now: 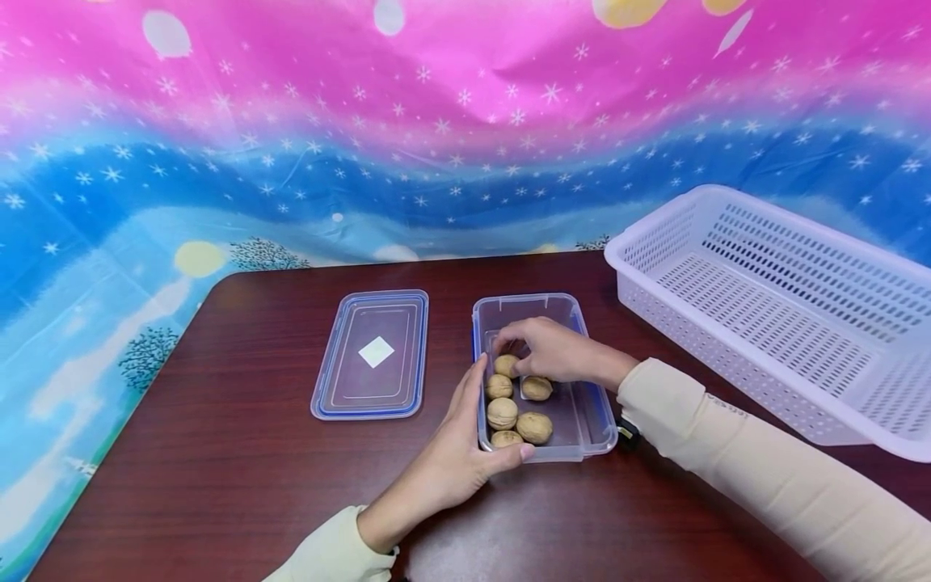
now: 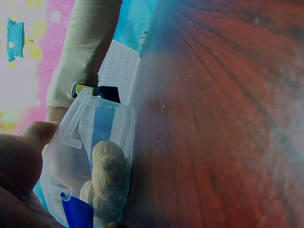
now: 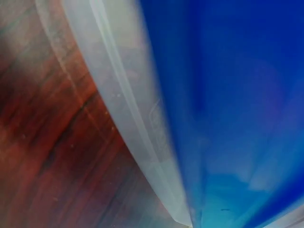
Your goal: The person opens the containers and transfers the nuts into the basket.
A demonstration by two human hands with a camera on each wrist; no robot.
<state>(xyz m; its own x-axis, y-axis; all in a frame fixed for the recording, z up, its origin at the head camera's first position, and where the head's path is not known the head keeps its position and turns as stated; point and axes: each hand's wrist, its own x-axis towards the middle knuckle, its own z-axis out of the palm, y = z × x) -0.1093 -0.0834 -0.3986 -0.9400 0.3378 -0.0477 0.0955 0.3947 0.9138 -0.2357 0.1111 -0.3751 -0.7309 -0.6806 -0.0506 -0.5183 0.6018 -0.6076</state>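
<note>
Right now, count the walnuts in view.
6 walnuts, all inside the clear plastic container: four line its left side, two sit to their right. The right hand may hide more.

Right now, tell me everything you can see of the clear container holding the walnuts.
The clear container looks plastic: a rounded-corner rectangle with blue flaps along both long sides. It sits upright and uncovered on the red-brown table, between a lid and a white basket. Walnuts lie inside. The left grip holds its near left corner; the right grip reaches inside, at a walnut.
</note>
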